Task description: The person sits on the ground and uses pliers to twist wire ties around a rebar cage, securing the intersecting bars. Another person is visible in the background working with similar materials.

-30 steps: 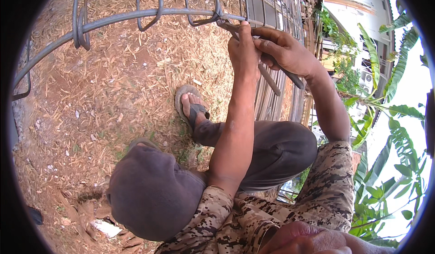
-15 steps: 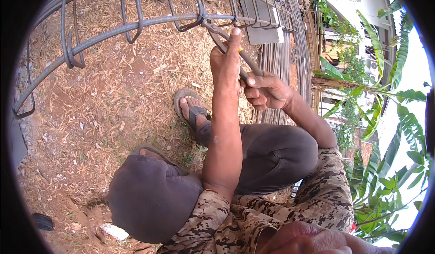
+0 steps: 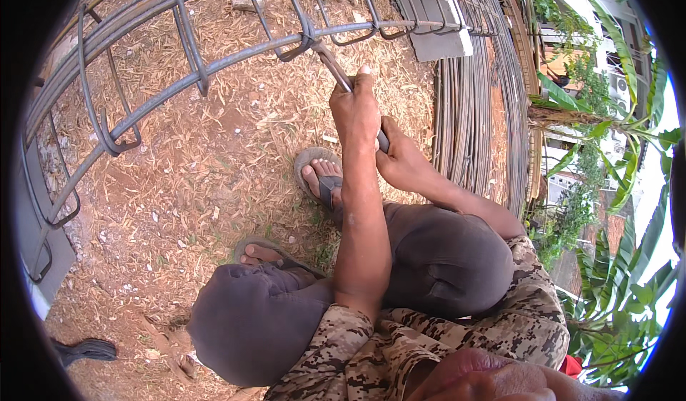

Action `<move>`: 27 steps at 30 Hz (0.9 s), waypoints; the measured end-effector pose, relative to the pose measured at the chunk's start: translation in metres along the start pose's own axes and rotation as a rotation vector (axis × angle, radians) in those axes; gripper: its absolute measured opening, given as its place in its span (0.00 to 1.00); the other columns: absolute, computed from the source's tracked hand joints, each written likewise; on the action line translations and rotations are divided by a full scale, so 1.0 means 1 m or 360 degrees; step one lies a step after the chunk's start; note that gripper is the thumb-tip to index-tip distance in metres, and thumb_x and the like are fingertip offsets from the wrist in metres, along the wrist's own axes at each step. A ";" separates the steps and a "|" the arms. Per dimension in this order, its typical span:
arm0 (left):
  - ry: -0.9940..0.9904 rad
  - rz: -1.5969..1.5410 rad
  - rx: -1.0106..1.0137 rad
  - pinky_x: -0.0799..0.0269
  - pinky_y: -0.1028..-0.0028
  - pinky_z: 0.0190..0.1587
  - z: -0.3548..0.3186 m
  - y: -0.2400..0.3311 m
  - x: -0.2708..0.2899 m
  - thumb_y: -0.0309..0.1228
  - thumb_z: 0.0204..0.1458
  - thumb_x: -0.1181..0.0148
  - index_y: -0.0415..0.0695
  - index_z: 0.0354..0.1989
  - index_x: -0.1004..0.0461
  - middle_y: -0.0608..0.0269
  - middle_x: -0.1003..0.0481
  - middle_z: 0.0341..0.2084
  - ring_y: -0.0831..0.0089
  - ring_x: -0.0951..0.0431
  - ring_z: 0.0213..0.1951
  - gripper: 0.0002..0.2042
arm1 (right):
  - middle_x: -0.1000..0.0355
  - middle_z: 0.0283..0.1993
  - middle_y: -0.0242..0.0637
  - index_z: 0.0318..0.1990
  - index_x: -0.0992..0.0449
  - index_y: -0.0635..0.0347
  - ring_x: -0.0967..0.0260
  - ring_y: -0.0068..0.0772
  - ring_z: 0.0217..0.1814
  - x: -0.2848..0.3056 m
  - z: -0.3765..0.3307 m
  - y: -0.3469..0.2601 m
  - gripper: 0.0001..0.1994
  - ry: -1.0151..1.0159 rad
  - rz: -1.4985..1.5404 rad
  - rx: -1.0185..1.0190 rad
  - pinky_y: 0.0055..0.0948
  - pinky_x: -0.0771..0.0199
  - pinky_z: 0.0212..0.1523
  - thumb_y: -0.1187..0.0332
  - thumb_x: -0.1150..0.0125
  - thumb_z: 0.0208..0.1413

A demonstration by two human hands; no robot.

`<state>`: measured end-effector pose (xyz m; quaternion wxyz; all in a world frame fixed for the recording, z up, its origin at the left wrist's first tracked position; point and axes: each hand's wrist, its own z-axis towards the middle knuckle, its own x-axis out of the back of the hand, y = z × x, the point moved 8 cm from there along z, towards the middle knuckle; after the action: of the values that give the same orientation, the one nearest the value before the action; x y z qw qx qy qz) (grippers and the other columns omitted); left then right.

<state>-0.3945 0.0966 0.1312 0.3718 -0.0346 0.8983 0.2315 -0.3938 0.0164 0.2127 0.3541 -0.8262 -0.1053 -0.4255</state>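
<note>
My left hand (image 3: 356,111) is raised in front of me, fist closed around a dark metal tool (image 3: 330,63). The tool's tip meets a long rebar bar (image 3: 236,54) where a bent stirrup hooks onto it. My right hand (image 3: 404,164) sits just below and to the right of the left, gripping the lower end of the same tool; the handle is mostly hidden by both hands. The bars belong to a rebar cage (image 3: 107,126) that curves across the top and left of the view. I am squatting, with both knees below my arms.
Under the cage lies reddish ground strewn with dry straw (image 3: 214,179). My feet in sandals (image 3: 321,179) rest on it. A bundle of long steel rods (image 3: 471,129) lies at the right, a grey slab (image 3: 436,40) behind it. Green plants (image 3: 614,272) stand at the far right.
Both hands have come down from the cage's top bar. The right hand dropped from above and right of the left to just below it. The cage has shifted left in view.
</note>
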 end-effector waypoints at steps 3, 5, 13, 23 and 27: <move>-0.0093 0.0001 -0.0116 0.46 0.77 0.17 0.014 -0.010 0.007 0.35 0.60 0.40 0.45 0.24 0.36 0.74 0.40 0.13 0.84 0.42 0.14 0.15 | 0.31 0.35 0.64 0.47 0.38 0.72 0.31 0.68 0.38 -0.023 0.016 0.030 0.17 0.0228 0.0003 0.0064 0.52 0.31 0.38 0.74 0.45 0.51; -0.0159 0.0018 -0.0244 0.45 0.77 0.17 0.022 -0.011 0.012 0.34 0.59 0.39 0.46 0.22 0.36 0.74 0.38 0.13 0.85 0.41 0.15 0.16 | 0.31 0.35 0.63 0.47 0.37 0.71 0.31 0.68 0.37 -0.038 0.025 0.051 0.17 0.0236 0.0098 0.0032 0.52 0.31 0.38 0.73 0.44 0.51; -0.0292 0.0132 -0.0440 0.40 0.78 0.24 0.035 -0.011 0.020 0.34 0.57 0.36 0.43 0.27 0.32 0.74 0.36 0.16 0.85 0.38 0.21 0.13 | 0.30 0.39 0.58 0.49 0.36 0.68 0.29 0.62 0.41 -0.053 0.042 0.062 0.19 0.0322 0.0096 0.0121 0.49 0.29 0.41 0.71 0.40 0.51; -0.0229 -0.0057 -0.0255 0.35 0.60 0.60 0.082 0.041 0.119 0.44 0.61 0.47 0.35 0.60 0.37 0.55 0.28 0.44 0.61 0.27 0.53 0.27 | 0.31 0.35 0.49 0.47 0.33 0.63 0.29 0.50 0.35 -0.031 0.042 0.066 0.17 0.0144 0.0164 0.0043 0.41 0.30 0.36 0.66 0.36 0.55; -0.0197 -0.0133 -0.0426 0.25 0.72 0.41 0.121 0.101 0.094 0.51 0.66 0.59 0.39 0.55 0.34 0.58 0.27 0.35 0.66 0.23 0.40 0.26 | 0.30 0.38 0.49 0.50 0.32 0.64 0.28 0.53 0.39 -0.027 0.045 0.068 0.21 0.0155 0.0208 0.0116 0.44 0.29 0.39 0.67 0.36 0.50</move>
<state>-0.4074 0.2502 0.0318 0.4278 -0.1068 0.8325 0.3354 -0.3495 0.0009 0.1410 0.4157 -0.7961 -0.0492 -0.4370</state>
